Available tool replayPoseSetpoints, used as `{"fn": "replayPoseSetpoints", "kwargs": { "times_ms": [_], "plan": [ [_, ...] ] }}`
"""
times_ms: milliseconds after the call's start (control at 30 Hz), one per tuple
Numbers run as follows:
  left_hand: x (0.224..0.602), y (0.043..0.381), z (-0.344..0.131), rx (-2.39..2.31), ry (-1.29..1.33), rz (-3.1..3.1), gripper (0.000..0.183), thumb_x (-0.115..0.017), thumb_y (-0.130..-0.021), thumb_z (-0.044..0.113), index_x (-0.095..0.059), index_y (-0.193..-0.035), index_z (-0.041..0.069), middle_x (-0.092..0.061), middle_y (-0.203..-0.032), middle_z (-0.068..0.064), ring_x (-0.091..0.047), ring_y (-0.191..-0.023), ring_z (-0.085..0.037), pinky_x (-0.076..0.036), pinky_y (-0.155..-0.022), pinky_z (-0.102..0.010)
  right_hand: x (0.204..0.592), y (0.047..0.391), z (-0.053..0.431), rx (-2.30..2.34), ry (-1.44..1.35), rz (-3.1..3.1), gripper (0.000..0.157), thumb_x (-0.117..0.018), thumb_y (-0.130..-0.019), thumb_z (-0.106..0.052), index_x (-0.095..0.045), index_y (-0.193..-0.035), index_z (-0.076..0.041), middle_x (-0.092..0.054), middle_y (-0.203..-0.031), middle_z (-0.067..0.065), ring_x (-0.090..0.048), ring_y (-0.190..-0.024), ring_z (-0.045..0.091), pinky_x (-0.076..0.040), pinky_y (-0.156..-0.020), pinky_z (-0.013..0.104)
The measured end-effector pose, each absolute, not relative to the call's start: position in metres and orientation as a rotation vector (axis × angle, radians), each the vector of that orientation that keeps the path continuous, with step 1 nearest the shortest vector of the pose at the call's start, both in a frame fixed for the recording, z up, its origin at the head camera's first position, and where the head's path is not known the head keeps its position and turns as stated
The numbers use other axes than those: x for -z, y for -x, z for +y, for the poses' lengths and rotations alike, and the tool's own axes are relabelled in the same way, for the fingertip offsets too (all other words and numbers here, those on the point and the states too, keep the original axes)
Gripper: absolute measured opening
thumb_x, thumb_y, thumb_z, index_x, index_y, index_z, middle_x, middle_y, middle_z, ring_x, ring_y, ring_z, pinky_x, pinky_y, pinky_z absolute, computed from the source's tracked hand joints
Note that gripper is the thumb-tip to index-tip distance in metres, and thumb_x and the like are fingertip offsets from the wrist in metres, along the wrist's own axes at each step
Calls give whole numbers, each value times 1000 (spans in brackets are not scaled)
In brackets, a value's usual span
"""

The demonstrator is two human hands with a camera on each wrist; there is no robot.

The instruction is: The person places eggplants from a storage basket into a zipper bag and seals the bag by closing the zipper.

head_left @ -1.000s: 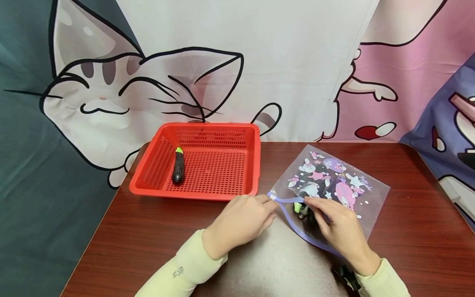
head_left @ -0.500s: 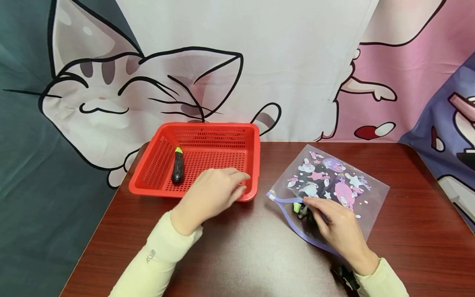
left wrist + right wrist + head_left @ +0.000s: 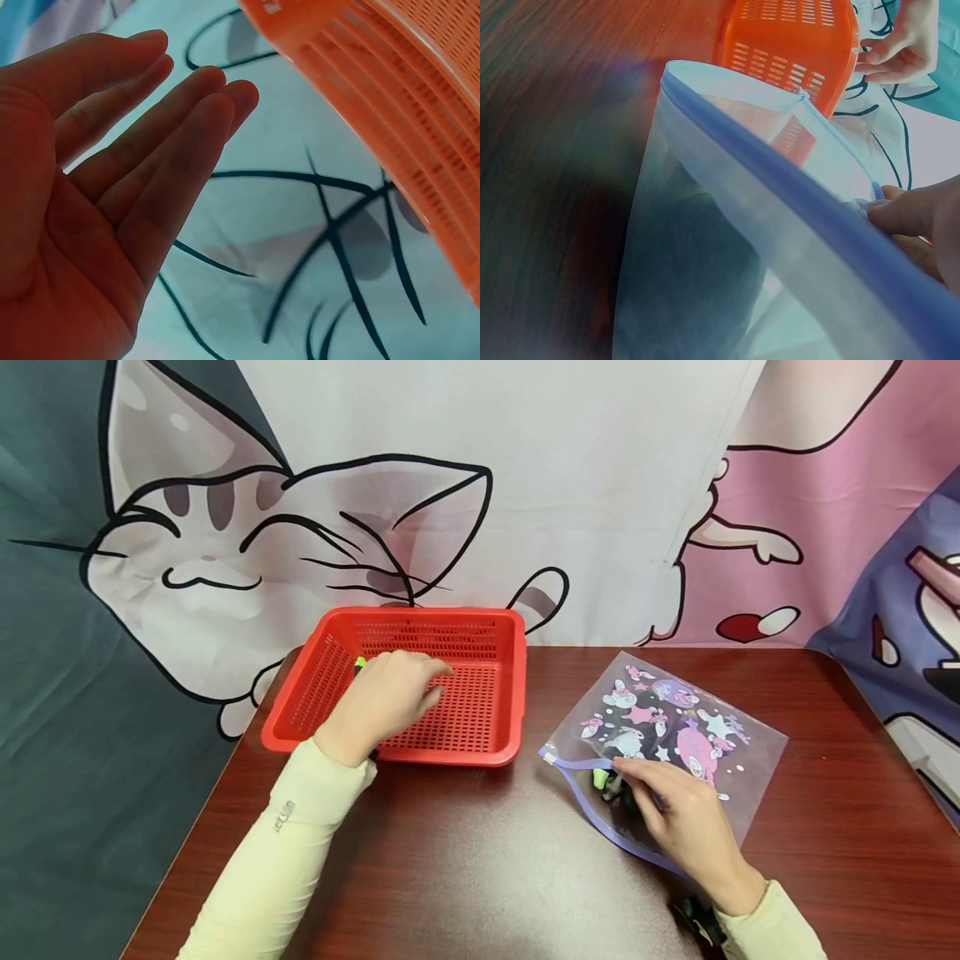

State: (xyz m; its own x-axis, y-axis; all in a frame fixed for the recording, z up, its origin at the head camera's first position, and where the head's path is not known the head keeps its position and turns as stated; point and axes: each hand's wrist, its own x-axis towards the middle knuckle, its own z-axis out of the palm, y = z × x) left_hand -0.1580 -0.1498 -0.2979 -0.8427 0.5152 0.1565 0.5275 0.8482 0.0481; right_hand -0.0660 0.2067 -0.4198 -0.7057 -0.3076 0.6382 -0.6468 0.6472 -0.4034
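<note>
Over the left part of the red plastic basket (image 3: 450, 752) hovers my left hand (image 3: 386, 693). It covers most of an eggplant, whose green stem end (image 3: 361, 662) shows past the knuckles. In the left wrist view that hand's fingers (image 3: 165, 161) are extended and hold nothing. My right hand (image 3: 686, 822) pinches the upper lip of a clear printed zipper bag (image 3: 622, 693) lying on the table. The bag's mouth, edged with a purple zip strip (image 3: 765, 165), gapes. Inside it a dark item with a light green end (image 3: 601, 778) shows, partly hidden by the right hand.
The brown wooden table (image 3: 480, 860) ends against a cartoon-printed cloth (image 3: 600, 485) at the back. A small black object (image 3: 701, 920) shows beside the right wrist. The zip slider (image 3: 550, 756) sits at the bag's left corner.
My left hand has left the bag's zip corner and moved left and away from me, over the basket, now covering the eggplant. The right hand keeps its pinch on the bag.
</note>
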Motion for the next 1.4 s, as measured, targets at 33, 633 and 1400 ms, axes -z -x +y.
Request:
{"fn": "replayPoseSetpoints", "kwargs": {
  "times_ms": [33, 633, 1400],
  "plan": [
    [298, 162, -152, 134, 800, -2905, 26, -71, -91, 13, -74, -117, 9, -74, -105, -7, -70, -87, -25, -56, -73, -42, 420, 66, 207, -853, -740, -2343, 46, -43, -106, -38, -75, -110, -5, -75, -103, 9, -72, -92, 27, -34, -100, 7],
    [319, 218, -203, 109, 604, -3096, 28, -66, -89, 2, -74, -114, 9, -72, -105, -10, -62, -79, -26, -53, -70, -40, 419, 65, 208, -849, -714, -2393, 50, -40, -106, -42, -75, -112, -6, -74, -106, 8, -72, -94, 26, -35, -100, 7],
    [358, 258, -242, 16, 480, -3312, 41, -50, -94, -12, -70, -125, 5, -66, -124, -18, -64, -102, -31, -51, -88, -50, 419, 65, 207, -851, -718, -2380, 49, -41, -105, -41, -75, -111, -6, -75, -105, 8, -72, -94, 26, -34, -100, 7]
  ]
}}
